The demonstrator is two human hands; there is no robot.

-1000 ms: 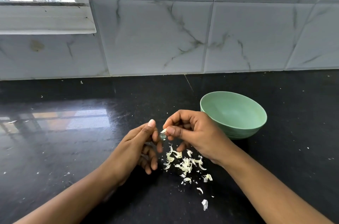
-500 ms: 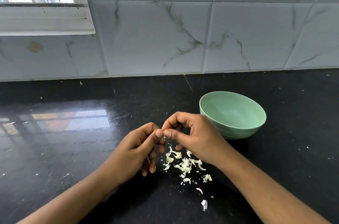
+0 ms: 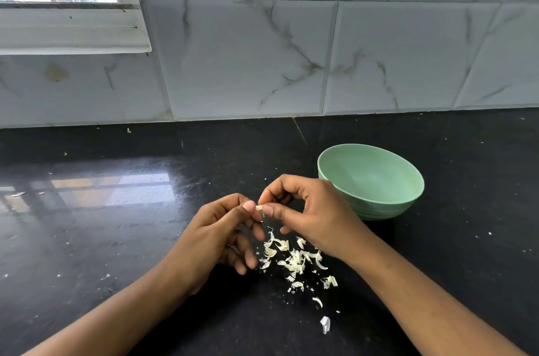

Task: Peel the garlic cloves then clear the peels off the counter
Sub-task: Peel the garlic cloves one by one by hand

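Head view: both hands' fingers (image 3: 264,209) pinch one pale garlic clove (image 3: 259,207) above papery, curled peels (image 3: 294,259) (glossy black counter (image 3: 116,239)).

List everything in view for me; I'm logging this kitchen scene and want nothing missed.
Small pale garlic clove: one, off-white, pinched between the fingertips of both hands above the counter.
Pile of papery garlic peels: many scraps, cream-white, on the counter under the hands, with strays trailing toward the near edge.
Round mint-green bowl: one, pale green, on the counter behind the right hand; looks empty.
Glossy black stone counter: one, black with white specks, across the lower view.
Marble-look wall tiles: several, white with grey veins, behind the counter.
White-framed window: one, upper left corner.
Left hand: one, holding the clove.
Right hand: one, holding the clove.
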